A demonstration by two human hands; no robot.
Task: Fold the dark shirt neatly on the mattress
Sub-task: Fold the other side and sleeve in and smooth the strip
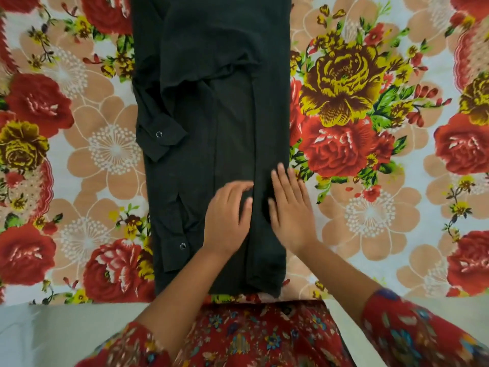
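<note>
The dark shirt (pixel 211 115) lies as a long narrow strip down the middle of the flowered mattress (pixel 370 207), both sides folded inward. Two sleeve cuffs with snap buttons lie on its left half, one at mid-length (pixel 161 136) and one near the front end (pixel 180 247). My left hand (pixel 229 218) rests on the shirt's lower middle with fingers slightly bent against the cloth. Beside it, my right hand (pixel 289 207) lies flat with straight fingers on the folded right side. A lengthwise crease runs between the two hands.
The mattress cover with red and yellow flowers spreads wide on both sides of the shirt. The mattress's front edge (pixel 79 304) runs just below the shirt's near end, with a pale floor or surface beneath. My red patterned sleeves fill the bottom of the view.
</note>
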